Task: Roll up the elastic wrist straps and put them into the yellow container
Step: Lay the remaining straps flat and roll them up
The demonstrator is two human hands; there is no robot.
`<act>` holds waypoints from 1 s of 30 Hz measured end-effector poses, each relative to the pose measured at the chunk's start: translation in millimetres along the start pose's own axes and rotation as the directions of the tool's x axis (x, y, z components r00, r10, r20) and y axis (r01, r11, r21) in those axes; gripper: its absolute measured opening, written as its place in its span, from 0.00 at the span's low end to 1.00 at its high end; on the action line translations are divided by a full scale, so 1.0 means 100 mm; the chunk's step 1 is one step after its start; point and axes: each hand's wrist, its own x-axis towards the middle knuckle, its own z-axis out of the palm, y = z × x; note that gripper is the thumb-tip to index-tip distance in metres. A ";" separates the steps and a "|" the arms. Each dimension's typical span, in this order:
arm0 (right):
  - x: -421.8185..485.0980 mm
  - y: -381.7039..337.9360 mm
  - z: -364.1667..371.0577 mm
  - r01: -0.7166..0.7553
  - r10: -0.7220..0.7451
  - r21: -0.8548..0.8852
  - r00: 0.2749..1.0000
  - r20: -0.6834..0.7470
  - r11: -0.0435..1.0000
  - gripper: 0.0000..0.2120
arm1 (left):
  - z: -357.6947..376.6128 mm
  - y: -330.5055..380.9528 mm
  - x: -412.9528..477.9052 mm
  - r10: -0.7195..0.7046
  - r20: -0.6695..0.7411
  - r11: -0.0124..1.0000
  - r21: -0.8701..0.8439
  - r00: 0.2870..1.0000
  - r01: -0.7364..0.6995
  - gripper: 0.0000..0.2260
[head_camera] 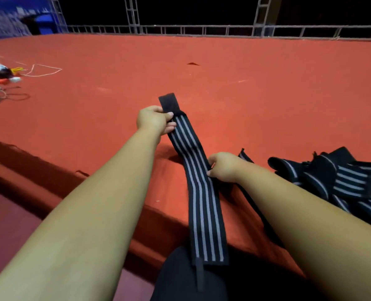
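Note:
A long black elastic wrist strap [202, 205] with white stripes is stretched out over the edge of the red carpeted platform [202, 72]. My left hand [153, 121] pinches it near its far end, just below the plain black tab. My right hand [222, 167] grips the strap's right edge at mid-length. The near end, with a thin loop, hangs down over my dark-clothed knee. A pile of several unrolled striped straps [341, 183] lies on the platform to the right. No yellow container is in view.
Cables, a white cord and small gear [6, 73] lie at the far left of the platform. A metal truss railing [202, 30] runs along its back. The platform's front edge drops to a dark red floor [6, 218] at lower left.

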 end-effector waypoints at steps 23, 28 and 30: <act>0.30 -0.09 0.18 -0.182 0.185 -0.033 0.975 0.123 0.983 0.50 | 0.20 -0.84 0.11 0.056 0.330 0.691 0.669 0.942 -0.275 0.33; -0.09 -0.08 0.25 -0.186 0.186 -0.003 0.981 0.052 0.983 0.49 | 0.05 -0.83 -0.42 -0.132 0.492 0.439 0.807 0.861 -0.394 0.47; -0.25 -0.08 0.24 -0.175 0.176 -0.032 0.983 0.045 0.984 0.52 | 0.00 -0.78 -0.66 -0.167 0.523 0.378 0.817 0.836 -0.436 0.47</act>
